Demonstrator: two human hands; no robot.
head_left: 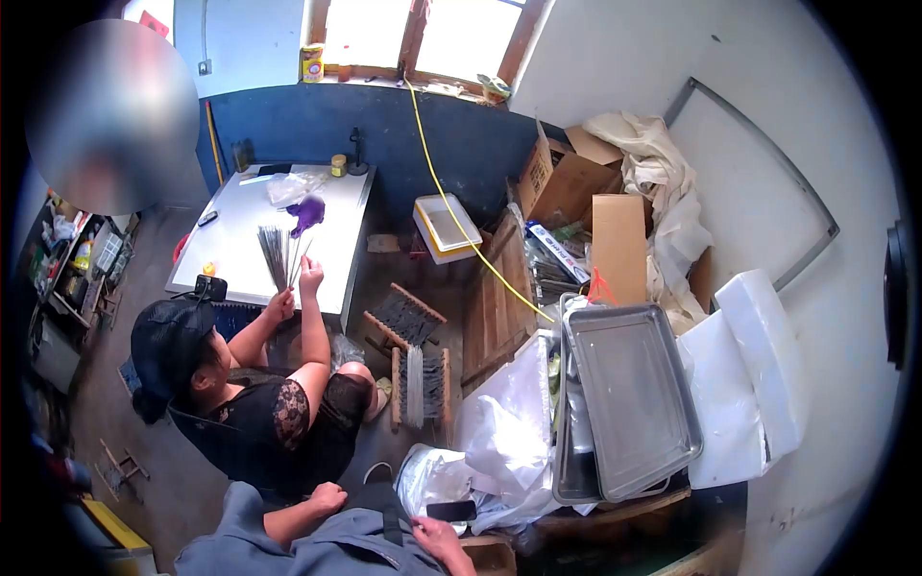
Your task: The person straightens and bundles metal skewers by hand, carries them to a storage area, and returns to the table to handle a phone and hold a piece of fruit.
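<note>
At the bottom, my left hand (328,497) is closed, its fingers curled in above my grey clothing (331,555). Whether anything is inside the fist I cannot make out. My right hand (439,538) has its fingers drawn together at the edge of the grey clothing by a dark strap (392,523); what they grip is too small to tell. Just beyond it a black phone (451,511) lies on white plastic bags (427,475). Ahead, a wooden stool (446,389) bears a bundle of thin pale sticks (414,387).
A seated person (254,413) at left holds a fan of thin grey sticks (276,257) over a white table (240,216). Another stool (406,315) stands ahead. Metal trays (634,398), white foam (759,355) and cardboard boxes (619,240) pile up at right. A yellow hose (437,178) hangs from the window.
</note>
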